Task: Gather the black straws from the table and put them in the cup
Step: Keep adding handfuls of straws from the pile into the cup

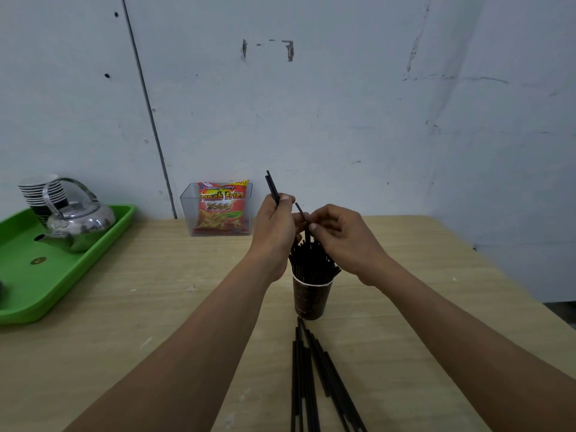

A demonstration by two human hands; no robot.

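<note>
Head view. A dark brown paper cup (311, 302) with a white rim stands upright near the middle of the pale wood-grain worktop (156, 307). Pale lettering low on its wall appears to read "latte"; the other print is too small to read. A dense bundle of black straws (311, 263) stands in the cup and fans out above the rim.

At 6 o'clock from the cup, loose black straws (314, 378) lie on the worktop, roughly parallel. Their far ends are just beside the cup's base and their near ends run off the lower edge.

Both hands are raised at 12 o'clock, above the bundle. The left hand (276, 219) has its grip closed round a few held straws (272, 186), which project upward toward 11 o'clock. The right hand (338, 233) has its grip pinched, thumb against fingers, on a single straw (300, 211). That straw tilts toward 11 o'clock, and its lower end is lost among the bundle.

At 11 o'clock from the cup, against the pale grey wall (343, 104), a clear plastic box (187, 213) holds a red snack bag (222, 210) printed "Kentang Goreng", "French Fries" and "2000".

At 9 o'clock, a green plastic tray (62, 285) carries a polished steel kettle (82, 224), with its spout toward the left. Behind the kettle is a stack of paper cups (40, 190).
</note>
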